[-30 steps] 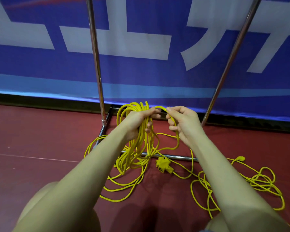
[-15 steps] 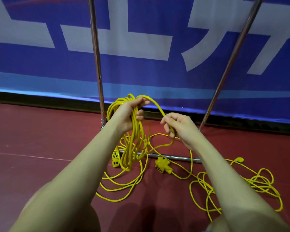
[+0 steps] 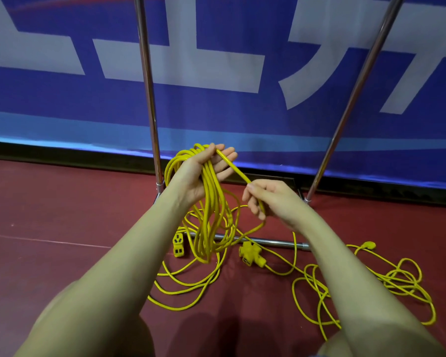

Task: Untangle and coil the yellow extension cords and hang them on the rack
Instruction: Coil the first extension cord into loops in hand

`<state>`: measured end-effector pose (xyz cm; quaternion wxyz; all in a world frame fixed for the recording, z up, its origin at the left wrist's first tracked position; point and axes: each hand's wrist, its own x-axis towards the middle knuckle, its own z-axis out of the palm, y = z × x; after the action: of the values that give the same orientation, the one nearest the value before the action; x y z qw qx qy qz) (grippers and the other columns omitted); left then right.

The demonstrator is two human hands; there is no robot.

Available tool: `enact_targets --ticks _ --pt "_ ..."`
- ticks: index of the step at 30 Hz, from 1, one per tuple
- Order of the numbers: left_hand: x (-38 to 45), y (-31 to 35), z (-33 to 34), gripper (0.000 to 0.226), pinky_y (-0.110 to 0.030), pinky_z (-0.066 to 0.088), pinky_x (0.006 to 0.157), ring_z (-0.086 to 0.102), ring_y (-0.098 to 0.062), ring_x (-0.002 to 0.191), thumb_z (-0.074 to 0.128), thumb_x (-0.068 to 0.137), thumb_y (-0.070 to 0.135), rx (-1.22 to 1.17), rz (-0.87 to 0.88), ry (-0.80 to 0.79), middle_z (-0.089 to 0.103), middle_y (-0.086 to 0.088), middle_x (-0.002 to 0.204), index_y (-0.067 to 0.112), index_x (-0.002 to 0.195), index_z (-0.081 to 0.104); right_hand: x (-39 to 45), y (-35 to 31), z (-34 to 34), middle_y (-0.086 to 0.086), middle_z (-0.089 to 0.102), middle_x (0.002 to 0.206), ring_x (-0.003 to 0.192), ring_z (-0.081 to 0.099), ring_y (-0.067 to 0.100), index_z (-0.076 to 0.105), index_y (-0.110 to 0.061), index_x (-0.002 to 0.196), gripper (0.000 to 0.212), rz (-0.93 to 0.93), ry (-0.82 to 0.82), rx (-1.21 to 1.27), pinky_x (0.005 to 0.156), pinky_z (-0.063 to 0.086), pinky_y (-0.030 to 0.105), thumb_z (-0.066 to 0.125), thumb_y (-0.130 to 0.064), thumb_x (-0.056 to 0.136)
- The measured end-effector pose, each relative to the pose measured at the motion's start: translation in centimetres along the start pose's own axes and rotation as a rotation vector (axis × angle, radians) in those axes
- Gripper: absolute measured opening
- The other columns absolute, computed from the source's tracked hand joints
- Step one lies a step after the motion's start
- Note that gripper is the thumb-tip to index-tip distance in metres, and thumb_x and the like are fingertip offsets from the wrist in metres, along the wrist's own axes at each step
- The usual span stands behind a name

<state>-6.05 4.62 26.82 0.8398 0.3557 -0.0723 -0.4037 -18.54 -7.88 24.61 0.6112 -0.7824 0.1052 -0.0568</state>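
My left hand [image 3: 204,173] is palm up with a coil of yellow extension cord [image 3: 209,222] draped over it, its thumb pressing on the top strands. The coil's loops hang down to the floor. One strand runs from that thumb to my right hand [image 3: 271,199], which grips it with curled fingers. More of this cord lies in loose loops [image 3: 186,287] on the floor below. Two yellow socket blocks, one [image 3: 178,244] on the left and one [image 3: 251,253] in the middle, lie near the rack's base bar [image 3: 276,242]. A second tangled yellow cord [image 3: 371,284] lies at the right with its plug [image 3: 368,244].
The rack's two chrome posts, the left one [image 3: 147,86] and the right one [image 3: 358,86], rise from the dark red floor [image 3: 49,207] before a blue banner [image 3: 216,112] with white characters. My knees are at the bottom edge of the view.
My left hand has lifted and turned palm up with the coil, its fingers straightening. My right hand has drawn away to the right and down, stretching a strand between the hands.
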Motion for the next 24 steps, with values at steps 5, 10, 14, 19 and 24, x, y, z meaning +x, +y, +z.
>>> enact_targets --ticks 5,10,14,19,24 --pt "-0.2 -1.1 0.4 0.021 -0.029 0.059 0.056 0.064 -0.012 0.050 0.043 0.099 0.014 0.036 -0.039 -0.011 0.064 -0.002 0.058 0.006 0.083 0.055 0.1 -0.4 1.0 0.006 0.052 0.047 0.033 0.042 0.012 0.057 -0.012 0.072 0.034 -0.019 -0.057 -0.084 0.039 0.035 0.020 0.044 -0.026 0.100" --pt "0.0 -0.2 0.3 0.025 -0.013 0.030 0.035 0.031 -0.002 0.032 0.035 0.101 0.019 0.010 -0.025 -0.053 0.037 0.007 0.044 0.008 0.085 0.051 0.0 0.5 0.1 0.000 0.055 0.046 0.044 0.047 0.010 0.061 -0.010 0.066 0.036 0.034 -0.132 -0.136 0.052 0.038 0.022 0.051 -0.027 0.096" --pt "0.4 0.7 -0.3 0.026 -0.013 0.024 0.033 0.029 -0.002 0.031 0.035 0.101 0.020 -0.005 0.014 -0.042 0.035 0.008 0.043 0.009 0.084 0.051 -0.1 1.7 -1.3 0.006 0.053 0.055 0.052 0.046 0.012 0.059 -0.012 0.062 0.032 0.042 -0.082 -0.192 0.060 0.039 0.027 0.059 -0.023 0.092" --pt "0.6 0.2 -0.4 0.031 -0.014 0.022 0.031 0.024 -0.002 0.028 0.035 0.102 0.027 0.080 -0.042 -0.054 0.027 0.009 0.038 0.012 0.078 0.049 0.2 2.8 -1.8 -0.011 0.046 0.050 0.052 0.040 0.004 0.058 -0.021 0.058 0.031 0.000 0.223 -0.395 0.058 0.035 0.024 0.067 -0.029 0.087" --pt "0.6 0.6 -0.3 0.034 -0.015 0.021 0.030 0.023 -0.002 0.026 0.037 0.101 0.029 0.104 -0.007 -0.076 0.024 0.010 0.034 0.014 0.072 0.046 0.2 3.3 -1.4 -0.001 0.032 0.050 0.049 0.030 0.009 0.041 -0.014 0.050 0.052 -0.013 0.466 -0.444 0.049 0.026 0.021 0.071 -0.043 0.079"
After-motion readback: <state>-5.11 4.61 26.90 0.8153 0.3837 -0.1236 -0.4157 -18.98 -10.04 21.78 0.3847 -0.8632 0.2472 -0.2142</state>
